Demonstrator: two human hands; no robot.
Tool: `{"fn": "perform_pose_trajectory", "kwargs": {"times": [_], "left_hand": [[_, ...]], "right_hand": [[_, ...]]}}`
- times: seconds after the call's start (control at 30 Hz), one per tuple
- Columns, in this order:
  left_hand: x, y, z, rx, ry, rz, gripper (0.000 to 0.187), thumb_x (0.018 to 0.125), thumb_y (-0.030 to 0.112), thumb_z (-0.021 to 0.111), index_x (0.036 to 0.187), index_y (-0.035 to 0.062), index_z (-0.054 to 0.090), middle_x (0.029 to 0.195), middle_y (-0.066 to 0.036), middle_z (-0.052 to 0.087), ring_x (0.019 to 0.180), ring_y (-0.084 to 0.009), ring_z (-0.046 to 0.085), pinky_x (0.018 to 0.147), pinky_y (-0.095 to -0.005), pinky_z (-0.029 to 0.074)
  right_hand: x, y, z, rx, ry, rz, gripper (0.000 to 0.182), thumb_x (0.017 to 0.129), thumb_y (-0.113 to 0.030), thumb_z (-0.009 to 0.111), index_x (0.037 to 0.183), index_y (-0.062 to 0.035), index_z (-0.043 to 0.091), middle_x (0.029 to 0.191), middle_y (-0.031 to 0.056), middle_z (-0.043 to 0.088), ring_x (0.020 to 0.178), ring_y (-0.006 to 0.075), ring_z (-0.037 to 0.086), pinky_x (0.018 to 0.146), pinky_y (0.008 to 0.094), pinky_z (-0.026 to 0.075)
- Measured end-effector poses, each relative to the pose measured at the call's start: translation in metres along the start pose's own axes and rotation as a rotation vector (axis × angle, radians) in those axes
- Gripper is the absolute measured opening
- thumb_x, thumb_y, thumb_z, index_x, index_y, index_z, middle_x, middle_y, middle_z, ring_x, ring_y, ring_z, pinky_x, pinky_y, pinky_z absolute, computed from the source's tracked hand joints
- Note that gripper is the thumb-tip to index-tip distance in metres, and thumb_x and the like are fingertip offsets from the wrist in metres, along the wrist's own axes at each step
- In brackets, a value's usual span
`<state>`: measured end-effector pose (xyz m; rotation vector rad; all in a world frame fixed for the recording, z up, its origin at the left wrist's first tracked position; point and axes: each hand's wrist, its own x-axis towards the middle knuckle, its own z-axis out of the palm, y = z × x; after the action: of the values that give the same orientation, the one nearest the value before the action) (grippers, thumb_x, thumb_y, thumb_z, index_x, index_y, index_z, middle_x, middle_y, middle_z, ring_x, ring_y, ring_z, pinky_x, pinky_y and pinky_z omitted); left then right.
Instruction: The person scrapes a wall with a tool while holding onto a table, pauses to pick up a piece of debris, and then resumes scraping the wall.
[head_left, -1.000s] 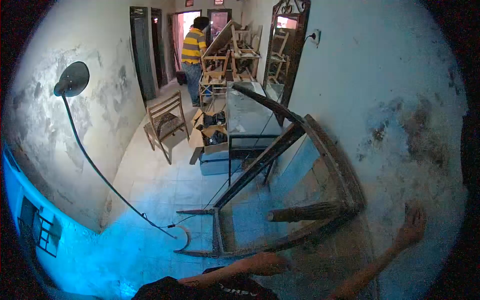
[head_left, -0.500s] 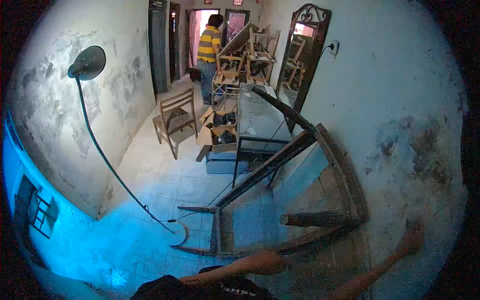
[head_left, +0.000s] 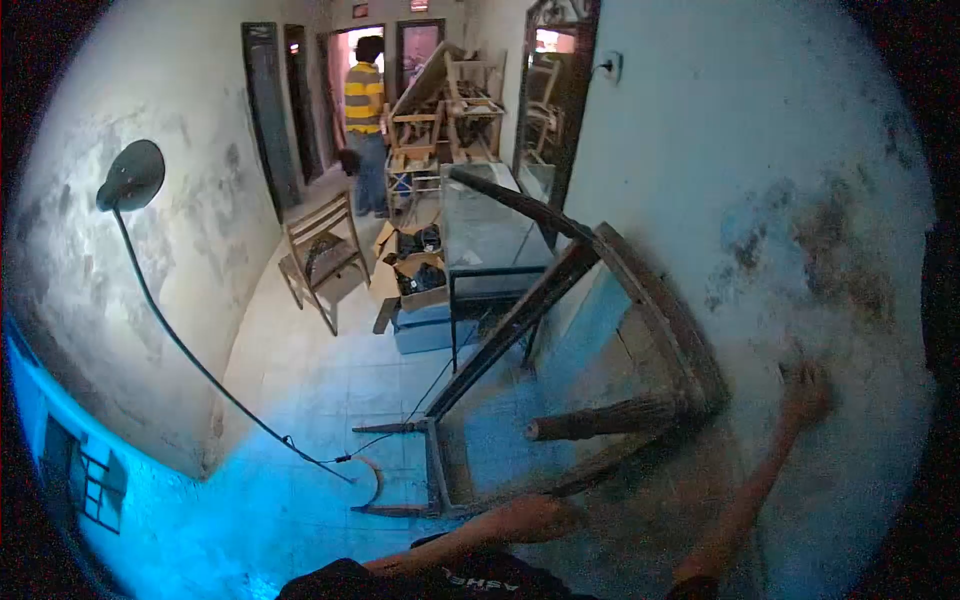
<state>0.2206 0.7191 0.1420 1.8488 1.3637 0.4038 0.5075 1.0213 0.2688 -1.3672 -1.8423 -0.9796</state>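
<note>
My left hand (head_left: 545, 517) is low in the middle, over the lower rail of a dark wooden frame (head_left: 660, 285) that lies on its side; its fingers are too dark to make out. My right hand (head_left: 806, 392) is at the right against the stained wall (head_left: 840, 300), beyond the frame's curved rail. Its fingers point upward and partly show, but whether they hold anything is unclear. One thick leg (head_left: 600, 420) of the frame sticks out toward the left.
A floor lamp (head_left: 135, 178) stands at the left. Behind the frame are a glass-topped table (head_left: 485, 225), an open carton (head_left: 425, 298) and a wooden chair (head_left: 325, 255). A person (head_left: 364, 130) stands near stacked chairs (head_left: 470, 105). A mirror (head_left: 555, 100) leans on the wall.
The view has turned, so the room's far end sits further left. My right hand has moved up along the wall. My left hand stays near the frame's lower rail.
</note>
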Motion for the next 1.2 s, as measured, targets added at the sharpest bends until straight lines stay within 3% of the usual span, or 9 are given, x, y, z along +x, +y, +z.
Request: {"fn": "perform_pose_trajectory", "kwargs": {"times": [0.03, 0.27, 0.33, 0.47, 0.57, 0.7, 0.83, 0.9, 1.2], "left_hand": [[-0.001, 0.006, -0.002, -0.045, 0.031, 0.052, 0.028, 0.085, 0.028, 0.042, 0.103, 0.0087, 0.052, 0.096, -0.015, 0.056, 0.088, -0.0327, 0.054, 0.073, -0.0431, 0.043], [-0.008, -0.008, 0.006, -0.128, 0.101, 0.209, 0.027, 0.085, 0.023, 0.041, 0.107, 0.0124, 0.052, 0.101, -0.013, 0.056, 0.091, -0.0311, 0.054, 0.078, -0.0414, 0.042], [-0.005, -0.014, 0.013, -0.123, 0.139, 0.208, 0.027, 0.085, 0.023, 0.042, 0.108, 0.0126, 0.051, 0.101, -0.013, 0.056, 0.091, -0.0312, 0.054, 0.078, -0.0415, 0.042], [0.0, 0.0, 0.009, -0.142, 0.141, 0.21, 0.028, 0.084, 0.022, 0.043, 0.11, 0.013, 0.05, 0.101, -0.012, 0.056, 0.09, -0.0309, 0.054, 0.077, -0.0413, 0.043], [-0.024, 0.049, -0.027, -0.104, 0.048, 0.069, 0.029, 0.084, 0.021, 0.044, 0.111, 0.0135, 0.049, 0.101, -0.012, 0.056, 0.09, -0.0308, 0.054, 0.076, -0.0409, 0.043], [0.001, 0.0, 0.01, -0.085, 0.036, 0.258, 0.029, 0.083, 0.02, 0.044, 0.111, 0.0135, 0.049, 0.101, -0.012, 0.056, 0.089, -0.031, 0.054, 0.076, -0.041, 0.043], [0.006, 0.001, 0.014, -0.033, 0.046, 0.273, 0.027, 0.083, 0.02, 0.045, 0.108, 0.0117, 0.05, 0.097, -0.013, 0.056, 0.088, -0.0312, 0.054, 0.075, -0.0411, 0.043], [0.008, 0.009, 0.014, -0.032, 0.097, 0.3, 0.026, 0.083, 0.02, 0.045, 0.107, 0.0109, 0.05, 0.096, -0.014, 0.056, 0.088, -0.0311, 0.054, 0.075, -0.0409, 0.043], [-0.002, 0.001, 0.012, -0.169, 0.058, 0.207, 0.026, 0.084, 0.02, 0.045, 0.106, 0.0094, 0.051, 0.102, -0.014, 0.055, 0.092, -0.0312, 0.053, 0.078, -0.04, 0.042]], "right_hand": [[0.023, -0.054, -0.036, 0.116, -0.204, 0.33, 0.025, 0.084, -0.022, 0.049, 0.097, -0.003, 0.058, 0.098, 0.0133, 0.059, 0.087, 0.0248, 0.058, 0.074, 0.0343, 0.048], [-0.018, -0.01, -0.064, 0.447, 0.149, 0.409, 0.022, 0.082, -0.022, 0.053, 0.093, -0.0046, 0.06, 0.091, 0.0095, 0.061, 0.085, 0.0212, 0.059, 0.07, 0.0307, 0.047], [-0.022, 0.007, -0.034, -0.001, 0.226, 0.226, 0.021, 0.081, -0.022, 0.053, 0.092, -0.0047, 0.06, 0.089, 0.008, 0.062, 0.081, 0.0208, 0.059, 0.07, 0.0303, 0.047], [0.02, -0.051, -0.05, 0.184, -0.107, 0.468, 0.018, 0.081, -0.018, 0.054, 0.089, -0.0035, 0.061, 0.089, 0.0093, 0.062, 0.076, 0.0228, 0.059, 0.069, 0.0309, 0.046], [-0.006, 0.007, -0.028, 0.208, 0.146, -0.006, 0.017, 0.08, -0.017, 0.054, 0.087, -0.0036, 0.061, 0.088, 0.0094, 0.062, 0.077, 0.0229, 0.059, 0.068, 0.0309, 0.047], [-0.031, 0.026, -0.067, 0.479, 0.281, 0.226, 0.017, 0.081, -0.017, 0.053, 0.088, -0.0031, 0.061, 0.087, 0.0099, 0.062, 0.077, 0.0228, 0.059, 0.067, 0.0316, 0.046], [-0.015, 0.006, -0.028, -0.026, 0.266, 0.213, 0.025, 0.08, -0.024, 0.055, 0.092, -0.0021, 0.061, 0.088, 0.0115, 0.061, 0.078, 0.0239, 0.058, 0.07, 0.0341, 0.045], [0.01, -0.026, -0.027, 0.324, -0.066, 0.423, 0.028, 0.079, -0.027, 0.056, 0.093, -0.0026, 0.06, 0.09, 0.011, 0.061, 0.08, 0.0243, 0.059, 0.073, 0.0344, 0.045], [-0.031, 0.007, -0.034, 0.801, 0.205, 0.606, 0.03, 0.078, -0.024, 0.058, 0.097, -0.0008, 0.058, 0.099, 0.0136, 0.059, 0.086, 0.0254, 0.058, 0.071, 0.0321, 0.046]]}}
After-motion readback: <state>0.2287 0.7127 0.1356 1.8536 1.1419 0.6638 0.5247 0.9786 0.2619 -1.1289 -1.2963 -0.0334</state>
